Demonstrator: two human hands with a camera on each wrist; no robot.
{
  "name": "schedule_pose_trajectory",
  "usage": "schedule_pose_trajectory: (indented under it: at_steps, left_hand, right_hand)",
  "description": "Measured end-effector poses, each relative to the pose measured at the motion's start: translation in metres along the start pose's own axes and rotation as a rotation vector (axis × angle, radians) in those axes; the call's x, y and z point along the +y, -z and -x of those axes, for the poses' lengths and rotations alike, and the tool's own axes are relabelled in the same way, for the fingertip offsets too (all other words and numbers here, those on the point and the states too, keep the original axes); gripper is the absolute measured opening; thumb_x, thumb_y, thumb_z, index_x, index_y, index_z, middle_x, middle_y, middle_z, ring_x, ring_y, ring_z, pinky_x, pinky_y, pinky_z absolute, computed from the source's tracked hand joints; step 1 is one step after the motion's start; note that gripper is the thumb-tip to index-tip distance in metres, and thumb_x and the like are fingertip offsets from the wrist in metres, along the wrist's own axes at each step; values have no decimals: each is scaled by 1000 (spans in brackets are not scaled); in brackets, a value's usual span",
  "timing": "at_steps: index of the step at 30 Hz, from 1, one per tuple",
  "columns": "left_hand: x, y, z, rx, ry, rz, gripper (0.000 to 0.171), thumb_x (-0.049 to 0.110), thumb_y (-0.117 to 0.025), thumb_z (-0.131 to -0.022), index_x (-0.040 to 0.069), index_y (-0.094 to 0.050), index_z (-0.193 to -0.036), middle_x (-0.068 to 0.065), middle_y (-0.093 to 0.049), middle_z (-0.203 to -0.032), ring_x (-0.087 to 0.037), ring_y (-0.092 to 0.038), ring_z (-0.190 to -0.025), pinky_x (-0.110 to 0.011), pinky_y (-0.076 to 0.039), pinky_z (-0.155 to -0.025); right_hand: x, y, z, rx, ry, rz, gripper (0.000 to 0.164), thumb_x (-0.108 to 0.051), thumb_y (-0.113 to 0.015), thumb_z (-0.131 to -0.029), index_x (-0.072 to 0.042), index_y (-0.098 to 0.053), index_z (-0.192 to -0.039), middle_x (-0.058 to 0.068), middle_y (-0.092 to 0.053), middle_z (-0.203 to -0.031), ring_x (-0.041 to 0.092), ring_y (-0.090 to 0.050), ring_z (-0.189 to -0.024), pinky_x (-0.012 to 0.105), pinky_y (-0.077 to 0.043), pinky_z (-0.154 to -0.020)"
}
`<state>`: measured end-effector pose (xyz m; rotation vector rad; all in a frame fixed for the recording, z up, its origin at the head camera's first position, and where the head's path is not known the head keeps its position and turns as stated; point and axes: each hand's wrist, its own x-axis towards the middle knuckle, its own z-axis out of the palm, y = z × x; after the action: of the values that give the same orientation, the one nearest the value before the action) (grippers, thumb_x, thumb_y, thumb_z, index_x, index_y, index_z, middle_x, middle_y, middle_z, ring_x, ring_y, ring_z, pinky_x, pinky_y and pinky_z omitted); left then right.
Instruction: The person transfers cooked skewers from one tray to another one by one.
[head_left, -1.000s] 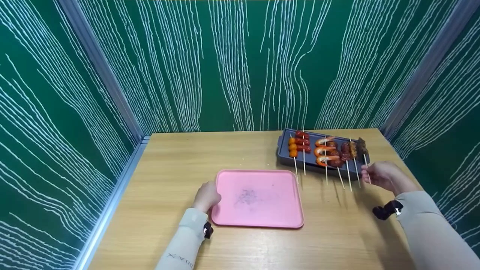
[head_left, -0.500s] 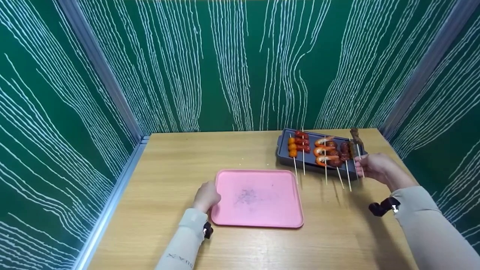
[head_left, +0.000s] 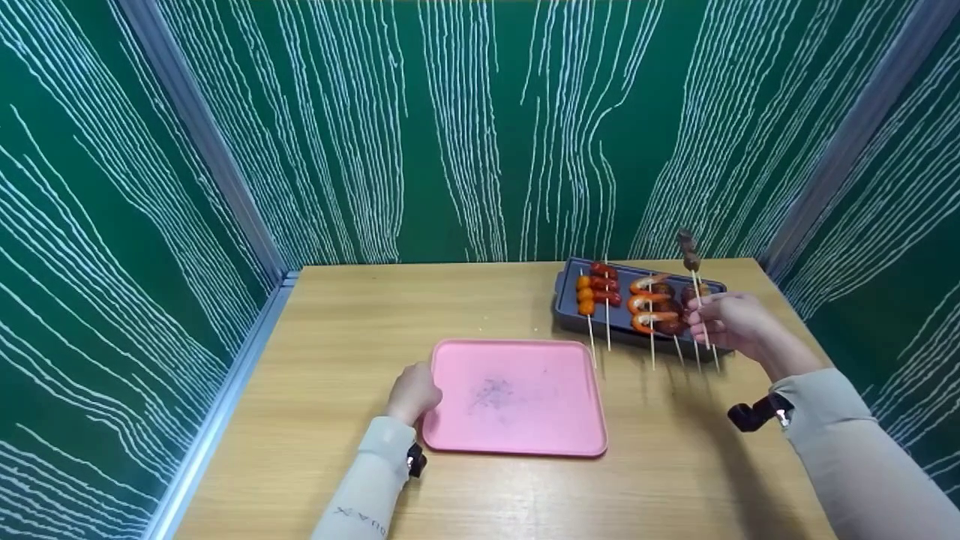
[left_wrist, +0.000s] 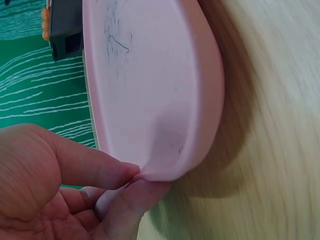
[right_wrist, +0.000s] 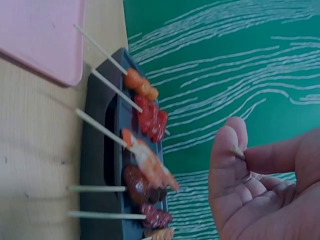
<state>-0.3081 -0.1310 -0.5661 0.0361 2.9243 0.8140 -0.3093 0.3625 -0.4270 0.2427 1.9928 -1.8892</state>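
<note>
My left hand (head_left: 414,394) pinches the left rim of a pink tray (head_left: 540,405); the left wrist view shows thumb and finger meeting on that rim. Above the right end of a dark grill pan (head_left: 566,300), my right hand (head_left: 731,322) pinches the wooden stick of a skewer with dark brown meat (head_left: 688,251), held tip up. In the right wrist view only the stick's end shows between thumb and fingers. Other skewers lie across the pan: orange balls (head_left: 586,294), red pieces (head_left: 606,283), shrimp (head_left: 646,302) and brown meatballs (right_wrist: 136,185). My right hand partly hides the ones at the right end.
The skewer sticks overhang the pan's front edge toward me. A wooden table (head_left: 352,315) carries everything. Green walls with white lines (head_left: 465,135) stand close behind the table and on both sides, with grey posts (head_left: 202,135) at the corners.
My right hand has lifted the dark meat skewer from the pan's right end and moved it up and left over the pan. My left hand and the pink tray have stayed put.
</note>
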Motion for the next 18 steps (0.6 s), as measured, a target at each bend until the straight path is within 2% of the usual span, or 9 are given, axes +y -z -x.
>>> schedule_pose_trajectory:
  at_steps: [3,6,14,18]
  left_hand:
    - [0,1,0,4,9,-10,9,-2,-55,-76,5,-61,-77,-9,-60,-77,-22,-55,-64,-31,-45,-54]
    - [0,0,-1,13,-1,-16,9,-1,-56,-75,6,-60,-75,-9,-61,-77,-22,-56,-64,-33,-46,-55]
    - [-1,0,-1,22,-14,-25,8,0,-56,-75,7,-60,-74,-9,-61,-77,-22,-55,-64,-33,-47,-56]
    - [-1,0,-1,11,-8,-18,9,-1,-56,-76,6,-61,-76,-9,-61,-77,-22,-55,-64,-32,-46,-55]
  right_hand:
    - [-5,-9,3,-25,37,-39,14,-1,-39,-100,-3,-52,-104,3,-66,-79,14,-65,-68,29,-58,-68]
    - [-9,-17,4,-41,37,-47,15,-4,-39,-101,-2,-53,-107,4,-67,-81,13,-64,-69,28,-57,-68]
    - [-17,-36,9,-14,53,35,15,-8,-46,-101,-2,-56,-109,3,-70,-82,13,-66,-71,26,-57,-70]
    - [-18,-44,10,-32,79,70,15,-6,-48,-99,1,-54,-111,4,-70,-82,14,-66,-72,27,-57,-69]
